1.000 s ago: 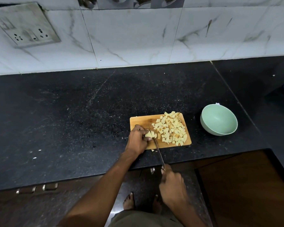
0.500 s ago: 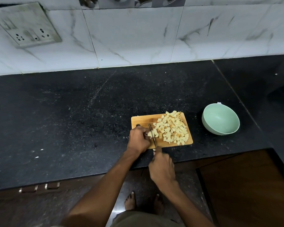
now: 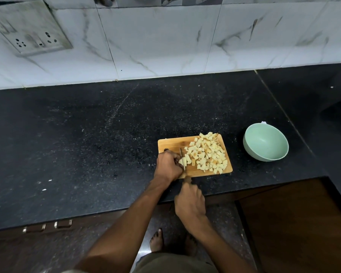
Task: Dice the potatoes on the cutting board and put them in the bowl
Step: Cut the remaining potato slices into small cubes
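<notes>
**Last strips under the knife; bowl unfilled**

I note the left hand [image 3: 168,166] curled over the remaining potato piece [image 3: 183,161], steadying it on the cutting board [image 3: 171,142]. The right hand [image 3: 190,201] grips the knife [image 3: 182,159] — blade forward across the board, where a second ago it was drawn back. Diced potatoes [image 3: 207,154] are heaped rightward, toward the empty bowl [image 3: 265,144] on the counter [image 3: 87,144].

wooden cutting board [image 3: 171,143] on speckled black stone counter [image 3: 87,134], matt green bowl [image 3: 265,144].

Pale potato dice [image 3: 207,154] heaped on wooden cutting board [image 3: 170,142]; mint bowl [image 3: 265,144] beside, right.
</notes>
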